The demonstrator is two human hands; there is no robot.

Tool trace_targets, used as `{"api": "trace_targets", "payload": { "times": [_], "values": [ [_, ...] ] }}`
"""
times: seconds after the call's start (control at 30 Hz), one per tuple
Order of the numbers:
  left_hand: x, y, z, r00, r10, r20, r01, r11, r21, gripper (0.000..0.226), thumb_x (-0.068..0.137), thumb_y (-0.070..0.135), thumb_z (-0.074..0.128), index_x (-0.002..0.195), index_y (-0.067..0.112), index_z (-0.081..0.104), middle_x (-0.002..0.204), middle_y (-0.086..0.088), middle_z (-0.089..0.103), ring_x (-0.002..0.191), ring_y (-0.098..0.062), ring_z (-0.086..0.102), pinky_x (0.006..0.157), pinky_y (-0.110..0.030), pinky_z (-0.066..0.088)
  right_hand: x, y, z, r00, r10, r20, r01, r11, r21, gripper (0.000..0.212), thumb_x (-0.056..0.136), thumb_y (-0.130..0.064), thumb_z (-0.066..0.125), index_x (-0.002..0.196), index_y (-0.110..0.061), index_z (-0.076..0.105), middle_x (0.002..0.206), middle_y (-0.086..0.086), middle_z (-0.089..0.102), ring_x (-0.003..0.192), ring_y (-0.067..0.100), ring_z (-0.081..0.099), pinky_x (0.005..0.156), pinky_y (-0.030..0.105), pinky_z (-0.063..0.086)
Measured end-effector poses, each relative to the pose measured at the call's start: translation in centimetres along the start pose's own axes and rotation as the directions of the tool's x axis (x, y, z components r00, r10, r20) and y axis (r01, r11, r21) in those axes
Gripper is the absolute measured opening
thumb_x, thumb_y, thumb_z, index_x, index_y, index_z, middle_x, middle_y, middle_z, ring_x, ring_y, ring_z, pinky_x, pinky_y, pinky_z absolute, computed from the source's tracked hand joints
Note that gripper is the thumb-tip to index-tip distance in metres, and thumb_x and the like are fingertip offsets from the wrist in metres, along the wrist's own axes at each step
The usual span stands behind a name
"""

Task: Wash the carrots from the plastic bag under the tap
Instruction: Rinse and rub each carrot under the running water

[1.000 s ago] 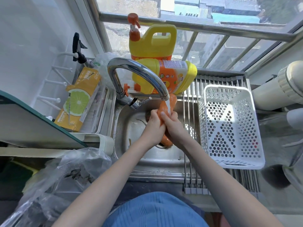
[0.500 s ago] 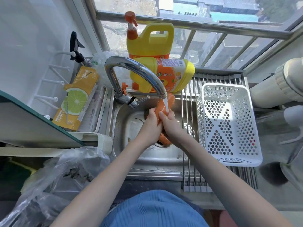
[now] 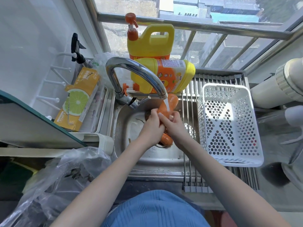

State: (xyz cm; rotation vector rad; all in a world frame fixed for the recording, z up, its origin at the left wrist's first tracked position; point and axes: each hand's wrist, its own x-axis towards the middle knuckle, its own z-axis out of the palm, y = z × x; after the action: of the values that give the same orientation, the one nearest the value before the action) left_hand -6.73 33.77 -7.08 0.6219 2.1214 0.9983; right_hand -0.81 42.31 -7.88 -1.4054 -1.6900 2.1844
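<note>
Both hands wrap one carrot [image 3: 170, 102] over the sink [image 3: 147, 163]: left hand [image 3: 153, 124] grips its lower part, right hand [image 3: 172, 125] curls around the middle, tilting the thick end under the tap [image 3: 136, 71] stream for rinsing. The plastic bag [image 3: 65, 177] lies near the left elbow.

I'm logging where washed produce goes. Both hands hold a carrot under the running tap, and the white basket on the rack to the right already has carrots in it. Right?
Not quite. The head view shows the white basket holding no carrots. The rest stands: the left hand and right hand hold a carrot under the running tap.
</note>
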Motion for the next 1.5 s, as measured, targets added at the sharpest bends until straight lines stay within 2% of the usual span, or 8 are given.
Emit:
{"api": "trace_targets", "payload": {
  "times": [0.17,0.37,0.53,0.73,1.0,1.13,1.2,1.5],
  "values": [
    [-0.8,0.6,1.1,1.000,0.009,-0.016,-0.009,1.000,-0.007,0.047,0.099,0.023,0.048,0.138,0.005,0.027,0.135,-0.018,0.050,0.113,-0.035,0.056,0.091,-0.044,0.046,2.1,-1.2,-0.1,0.974,0.029,-0.225,-0.042,0.998,-0.055,0.067,0.097,-0.062,0.034,0.106,-0.003,0.066,0.094,0.009,0.069,0.084,0.015,0.067,0.054,0.017,0.048],
    [-1.2,-0.4,1.1,0.999,0.035,0.009,-0.034,0.997,-0.065,0.048,0.098,0.026,0.053,0.136,0.008,0.029,0.137,-0.014,0.049,0.116,-0.031,0.055,0.095,-0.046,0.046,3.3,-3.0,0.3,0.959,0.229,-0.166,-0.173,0.938,0.300,0.057,0.083,-0.055,0.066,0.112,-0.006,0.062,0.089,0.010,0.071,0.074,0.022,0.069,0.063,0.031,0.056],
    [-1.6,-1.8,1.0,0.993,-0.110,-0.029,0.105,0.983,-0.149,0.042,0.091,0.039,0.063,0.115,0.015,0.037,0.104,-0.011,0.062,0.076,-0.031,0.065,0.059,-0.036,0.049,3.6,-3.5,1.4,0.967,0.238,-0.092,-0.190,0.911,0.365,0.049,0.080,-0.033,0.076,0.114,-0.001,0.062,0.070,0.013,0.066,0.054,0.024,0.065,0.055,0.035,0.056],
    [-1.1,1.0,-0.1,0.896,-0.305,0.322,0.437,0.729,-0.527,0.067,0.093,0.065,0.036,0.098,0.001,0.056,0.054,-0.008,0.054,0.036,-0.017,0.048,0.034,-0.020,0.039,4.5,-3.8,1.6,0.965,0.249,-0.079,-0.179,0.849,0.497,0.020,0.088,-0.024,0.062,0.093,-0.004,0.059,0.058,0.009,0.055,0.043,0.019,0.054,0.046,0.027,0.049],
    [-0.1,2.0,-1.6,0.773,-0.258,0.579,0.620,0.502,-0.603,0.057,0.097,0.059,0.035,0.091,0.006,0.055,0.063,-0.006,0.054,0.045,-0.013,0.049,0.041,-0.021,0.043,4.6,-3.1,0.5,0.938,0.126,-0.324,0.011,0.920,0.391,0.018,0.074,-0.024,0.071,0.078,-0.008,0.064,0.074,0.011,0.060,0.067,0.025,0.058,0.061,0.035,0.052],
    [0.1,1.5,0.2,0.940,-0.239,0.242,0.339,0.707,-0.621,0.050,0.098,0.057,0.039,0.085,0.013,0.059,0.065,-0.005,0.052,0.044,-0.013,0.043,0.037,-0.019,0.035,4.5,-3.9,1.3,0.928,0.065,-0.367,0.077,0.930,0.361,0.026,0.074,-0.032,0.071,0.074,-0.009,0.059,0.071,0.014,0.060,0.061,0.029,0.059,0.068,0.053,0.057],
    [-0.2,0.7,0.5,0.983,-0.152,0.107,0.186,0.817,-0.545,0.038,0.101,0.048,0.039,0.084,0.018,0.057,0.067,-0.006,0.053,0.046,-0.015,0.044,0.037,-0.022,0.035,4.2,-4.0,1.5,0.941,0.075,-0.330,0.064,0.918,0.391,0.024,0.080,-0.028,0.068,0.081,-0.006,0.057,0.070,0.016,0.057,0.048,0.026,0.058,0.056,0.044,0.056],
    [0.0,-0.5,-1.1,0.996,0.063,0.058,-0.050,0.977,-0.207,0.024,0.096,0.036,0.056,0.103,0.014,0.047,0.074,0.001,0.055,0.055,-0.013,0.053,0.043,-0.026,0.039,4.0,-5.1,1.9,0.963,0.198,-0.182,-0.076,0.849,0.523,0.021,0.081,-0.018,0.060,0.094,-0.002,0.058,0.067,0.016,0.056,0.045,0.025,0.054,0.051,0.033,0.049]
  ]
}}
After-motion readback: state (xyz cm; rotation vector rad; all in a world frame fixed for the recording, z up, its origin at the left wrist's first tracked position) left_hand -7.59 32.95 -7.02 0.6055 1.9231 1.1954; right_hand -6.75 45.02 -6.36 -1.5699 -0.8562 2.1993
